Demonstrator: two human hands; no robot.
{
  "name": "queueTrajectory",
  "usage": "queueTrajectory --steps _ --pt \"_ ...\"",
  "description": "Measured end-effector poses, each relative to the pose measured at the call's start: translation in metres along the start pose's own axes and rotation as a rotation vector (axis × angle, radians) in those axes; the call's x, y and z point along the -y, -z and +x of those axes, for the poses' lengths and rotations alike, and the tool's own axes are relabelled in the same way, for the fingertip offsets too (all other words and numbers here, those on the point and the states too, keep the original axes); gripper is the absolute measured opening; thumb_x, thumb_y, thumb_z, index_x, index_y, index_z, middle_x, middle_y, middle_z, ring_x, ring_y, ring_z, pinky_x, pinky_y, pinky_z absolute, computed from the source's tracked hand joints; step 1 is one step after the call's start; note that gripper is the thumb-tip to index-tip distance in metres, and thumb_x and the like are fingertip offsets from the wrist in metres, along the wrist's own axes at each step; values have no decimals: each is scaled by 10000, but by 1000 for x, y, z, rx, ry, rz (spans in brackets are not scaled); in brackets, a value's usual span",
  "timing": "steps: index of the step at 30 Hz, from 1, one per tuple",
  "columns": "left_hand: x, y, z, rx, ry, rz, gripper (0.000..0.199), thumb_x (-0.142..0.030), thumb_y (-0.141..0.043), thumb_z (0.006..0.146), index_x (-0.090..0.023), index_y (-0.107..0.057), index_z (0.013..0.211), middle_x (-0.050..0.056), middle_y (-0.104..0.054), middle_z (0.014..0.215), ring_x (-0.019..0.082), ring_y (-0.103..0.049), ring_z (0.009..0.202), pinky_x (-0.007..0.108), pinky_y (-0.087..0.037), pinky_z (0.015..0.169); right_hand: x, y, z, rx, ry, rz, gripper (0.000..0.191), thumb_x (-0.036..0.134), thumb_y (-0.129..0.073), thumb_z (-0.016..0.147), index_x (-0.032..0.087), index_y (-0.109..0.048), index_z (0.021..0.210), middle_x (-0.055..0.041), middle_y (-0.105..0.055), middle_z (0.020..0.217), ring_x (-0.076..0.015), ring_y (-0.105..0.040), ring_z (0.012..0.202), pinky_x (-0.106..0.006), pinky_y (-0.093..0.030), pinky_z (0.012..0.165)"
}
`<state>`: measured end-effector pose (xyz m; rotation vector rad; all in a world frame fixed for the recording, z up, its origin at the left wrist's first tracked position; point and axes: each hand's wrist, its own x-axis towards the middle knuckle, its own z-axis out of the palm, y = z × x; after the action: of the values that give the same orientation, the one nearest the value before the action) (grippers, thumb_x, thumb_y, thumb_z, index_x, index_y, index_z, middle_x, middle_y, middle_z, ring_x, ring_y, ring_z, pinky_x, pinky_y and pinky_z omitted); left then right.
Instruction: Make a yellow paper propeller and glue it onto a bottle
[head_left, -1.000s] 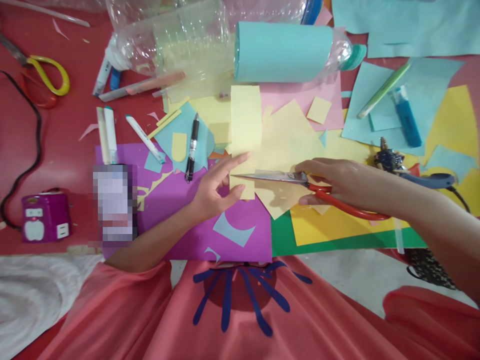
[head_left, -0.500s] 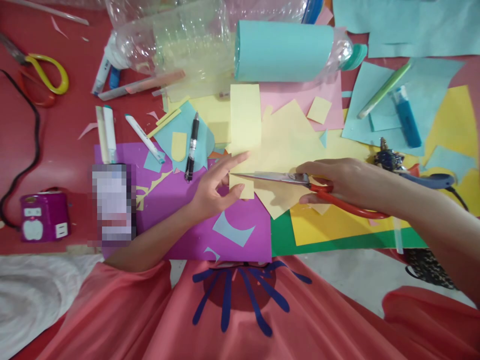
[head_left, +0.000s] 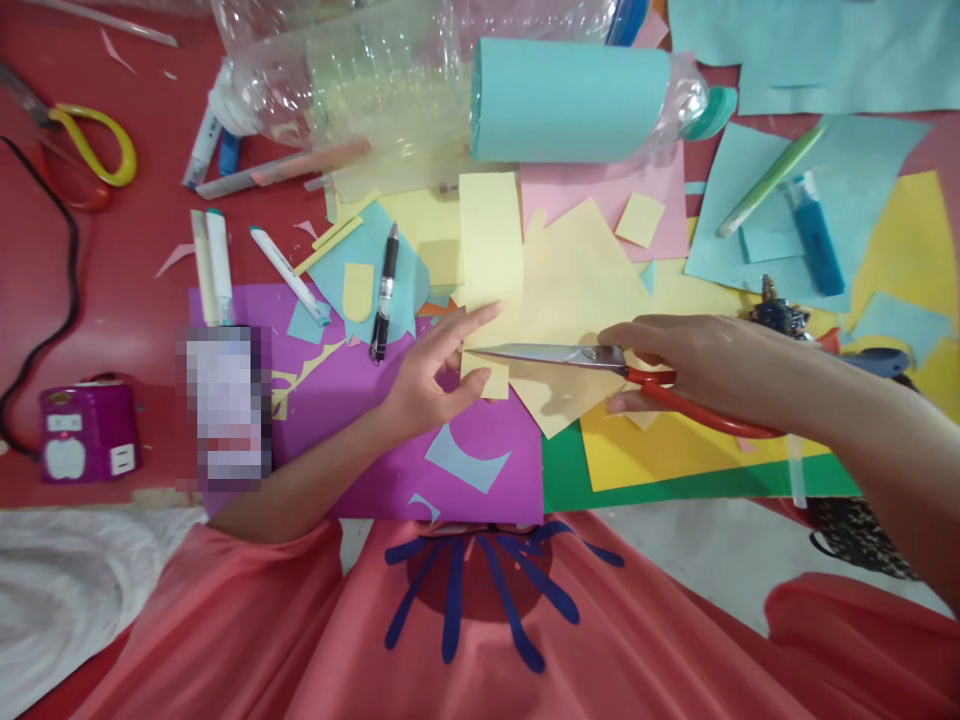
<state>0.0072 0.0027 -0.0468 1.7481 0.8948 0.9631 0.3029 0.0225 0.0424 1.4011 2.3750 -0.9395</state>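
My left hand point(head_left: 435, 378) holds the lower end of a pale yellow paper strip point(head_left: 489, 235), with the index finger and thumb resting on it above and below the scissor blades. The fingers behind the paper are hidden. In my right hand point(head_left: 690, 365) are scissors point(head_left: 555, 354) with red handles, lying level and pointing left. Their blades look closed, or almost so, across the strip, and the tips reach near its left edge. A short piece of the strip point(head_left: 495, 380) shows below the blades. Under it lies a larger yellow sheet point(head_left: 559, 300).
A bottle wrapped in teal paper point(head_left: 570, 100) lies behind the strip, beside clear plastic bottles point(head_left: 337, 80). To the left are a black pen point(head_left: 385, 290), markers point(head_left: 289, 275), a phone point(head_left: 229, 400) and yellow-handled scissors point(head_left: 112, 150). A glue gun point(head_left: 780, 318) sits right.
The scissors and my right hand have shifted slightly to the right, and the blades' tips have drawn back a little. My left hand stays almost where it was.
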Motion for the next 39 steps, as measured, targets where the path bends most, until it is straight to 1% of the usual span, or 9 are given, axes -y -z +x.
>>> queueTrajectory --steps 7,14,19,21,26,28,33,36,39 --pt "-4 0 1 43 16 1 579 -341 -605 917 -329 -472 1481 72 -577 1433 140 -681 869 226 -593 605 0 -5 0 -30 50 -18 824 872 -284 860 251 -655 1256 -101 -698 795 -270 -648 632 -309 -373 542" --pt "-6 0 1 50 34 18 549 -368 -589 942 -312 -473 1477 84 -587 1424 95 -644 764 222 -587 606 7 -2 4 2 40 -9 849 907 -276 827 268 -672 1222 -103 -714 790 -273 -652 623 -304 -353 517" --pt "-7 0 2 35 -2 19 538 -349 -594 946 -300 -490 1472 89 -595 1429 177 -681 1011 193 -559 604 10 2 5 30 30 2 873 909 -238 828 252 -680 1197 -101 -698 753 -260 -628 592 -304 -341 516" --pt "-6 0 2 36 -15 20 543 -361 -600 947 -313 -484 1476 85 -593 1437 188 -685 1039 198 -564 612 10 2 5 37 29 13 885 902 -215 836 237 -681 1189 -102 -687 733 -259 -620 580 -308 -340 517" --pt "-1 2 2 4 2 23 556 -459 -597 949 -359 -467 1481 77 -572 1460 139 -709 812 278 -615 665 9 -1 4 -10 47 13 781 841 -249 886 247 -665 1175 -100 -689 742 -274 -637 614 -322 -363 530" --pt "-1 3 3 -35 41 17 551 -475 -587 956 -349 -466 1479 82 -549 1482 121 -702 765 267 -610 648 10 -2 4 -39 18 -14 726 797 -258 915 241 -653 1165 -114 -700 777 -288 -652 648 -336 -386 546" --pt "-9 7 10 -134 166 -19 498 -450 -581 972 -322 -503 1447 94 -570 1471 4 -526 507 167 -465 447 14 -2 9 -154 -146 -103 564 611 -308 970 191 -626 1171 -185 -714 924 -349 -674 764 -411 -463 632" --pt "-12 7 13 -183 190 -36 464 -487 -600 956 -304 -579 1382 88 -627 1387 -22 -403 427 177 -364 377 11 -4 14 -209 -198 -104 385 435 -421 944 212 -614 1192 -161 -713 961 -339 -680 813 -418 -502 687" --pt "-15 7 14 -197 203 -33 438 -513 -599 950 -279 -635 1319 72 -689 1244 -14 -410 411 192 -348 369 7 -8 20 -300 -203 -106 352 329 -490 907 225 -615 1219 -135 -716 983 -326 -683 886 -415 -531 753"
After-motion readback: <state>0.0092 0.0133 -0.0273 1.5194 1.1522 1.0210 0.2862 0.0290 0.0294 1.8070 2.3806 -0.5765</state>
